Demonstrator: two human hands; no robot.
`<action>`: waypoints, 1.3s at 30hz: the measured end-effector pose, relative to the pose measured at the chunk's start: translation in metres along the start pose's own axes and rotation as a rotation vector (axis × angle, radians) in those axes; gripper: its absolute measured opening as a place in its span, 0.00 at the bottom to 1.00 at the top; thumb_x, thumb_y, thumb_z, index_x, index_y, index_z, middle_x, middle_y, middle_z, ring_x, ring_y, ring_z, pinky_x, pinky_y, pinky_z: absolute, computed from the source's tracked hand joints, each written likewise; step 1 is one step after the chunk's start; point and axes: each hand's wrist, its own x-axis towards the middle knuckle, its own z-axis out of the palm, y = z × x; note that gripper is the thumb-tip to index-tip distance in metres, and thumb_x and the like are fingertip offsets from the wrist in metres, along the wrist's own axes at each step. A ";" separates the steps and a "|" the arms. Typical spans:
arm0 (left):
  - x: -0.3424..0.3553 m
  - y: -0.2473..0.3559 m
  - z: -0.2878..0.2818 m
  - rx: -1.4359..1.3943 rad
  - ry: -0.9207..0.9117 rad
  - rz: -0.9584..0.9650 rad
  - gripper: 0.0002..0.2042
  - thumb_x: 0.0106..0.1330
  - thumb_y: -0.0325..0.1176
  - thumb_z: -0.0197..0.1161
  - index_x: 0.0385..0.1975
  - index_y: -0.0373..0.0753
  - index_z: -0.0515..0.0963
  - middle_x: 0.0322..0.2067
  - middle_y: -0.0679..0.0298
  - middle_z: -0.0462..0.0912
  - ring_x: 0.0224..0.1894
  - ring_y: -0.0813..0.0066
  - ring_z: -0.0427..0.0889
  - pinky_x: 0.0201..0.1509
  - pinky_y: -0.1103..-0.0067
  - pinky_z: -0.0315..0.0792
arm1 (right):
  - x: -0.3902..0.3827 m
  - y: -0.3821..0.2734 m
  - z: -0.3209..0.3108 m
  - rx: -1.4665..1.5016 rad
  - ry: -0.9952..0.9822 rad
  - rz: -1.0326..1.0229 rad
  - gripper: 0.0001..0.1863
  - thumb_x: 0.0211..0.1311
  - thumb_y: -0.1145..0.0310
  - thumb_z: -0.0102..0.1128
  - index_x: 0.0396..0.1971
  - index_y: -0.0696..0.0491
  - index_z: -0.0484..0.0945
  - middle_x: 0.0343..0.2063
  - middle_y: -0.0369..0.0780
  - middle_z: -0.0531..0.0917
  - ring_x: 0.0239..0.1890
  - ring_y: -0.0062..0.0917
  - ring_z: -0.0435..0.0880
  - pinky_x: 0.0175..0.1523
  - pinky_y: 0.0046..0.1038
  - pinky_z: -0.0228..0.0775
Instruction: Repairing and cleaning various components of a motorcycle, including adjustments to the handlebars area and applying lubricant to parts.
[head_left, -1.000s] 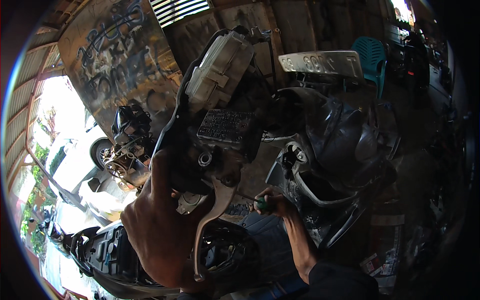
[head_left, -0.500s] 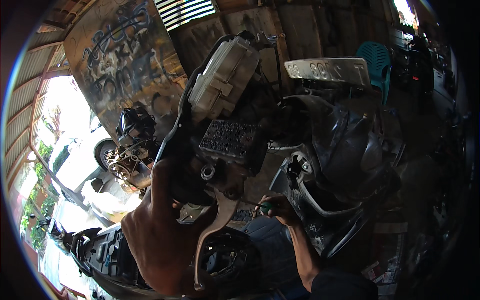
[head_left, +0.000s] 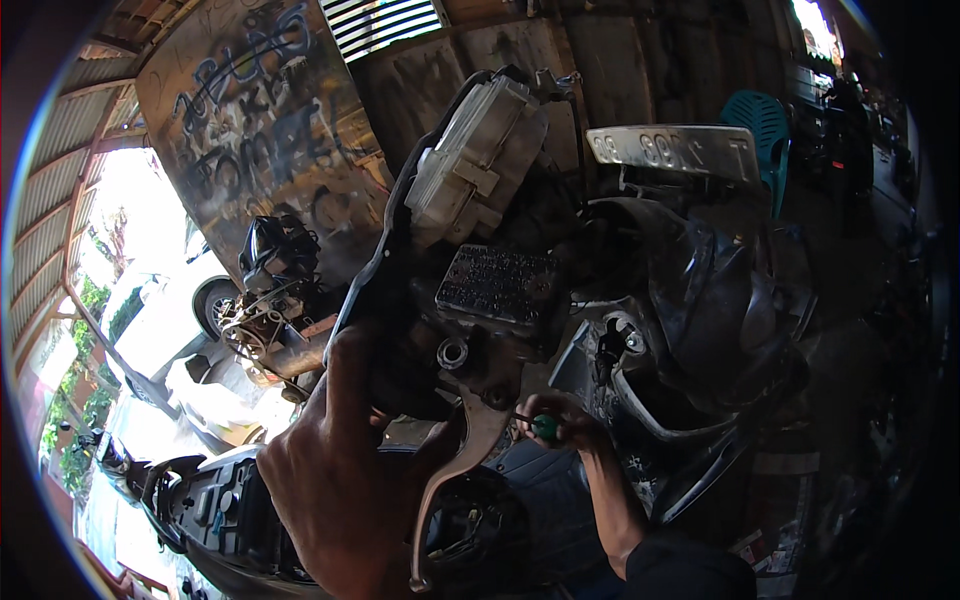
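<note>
1. A person's left hand, left of centre in the lower frame, curls around a dark grip; part of its hold is hidden behind the assembly.
2. The right hand, just right of centre, is clamped on a green-handled tool — its handle tucked in the fingers, its thin shaft pointing left.
3. The pale metal lever curves from centre to the lower edge, just right of the left hand and left of the right. The tool's tip sits near the lever's upper end; whether they touch cannot be told.
4. Above the lever, at centre, sits a dark rectangular cover beaded with droplets — a silvery housing rises beyond it.
5. At upper right, a metal plate stands before a teal chair.
</note>
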 end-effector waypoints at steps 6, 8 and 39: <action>-0.001 0.000 0.000 0.013 -0.043 -0.046 0.40 0.54 0.41 0.83 0.68 0.51 0.70 0.42 0.59 0.93 0.40 0.52 0.92 0.39 0.61 0.83 | 0.000 0.005 -0.018 -0.056 0.125 -0.103 0.29 0.57 0.55 0.83 0.46 0.65 0.86 0.36 0.46 0.86 0.27 0.23 0.83 0.24 0.20 0.67; 0.000 0.001 0.002 0.030 -0.012 -0.030 0.40 0.54 0.42 0.83 0.68 0.51 0.70 0.41 0.58 0.93 0.39 0.51 0.92 0.39 0.61 0.83 | -0.002 0.007 -0.026 -0.052 0.082 -0.045 0.28 0.58 0.53 0.81 0.45 0.65 0.87 0.36 0.47 0.88 0.27 0.24 0.84 0.24 0.21 0.67; -0.078 -0.028 0.122 -1.317 0.252 -0.130 0.14 0.83 0.34 0.57 0.57 0.30 0.80 0.50 0.54 0.88 0.55 0.73 0.85 0.61 0.76 0.75 | -0.127 0.029 0.128 -0.550 0.538 0.019 0.20 0.77 0.55 0.53 0.45 0.60 0.79 0.25 0.39 0.78 0.28 0.22 0.78 0.36 0.26 0.71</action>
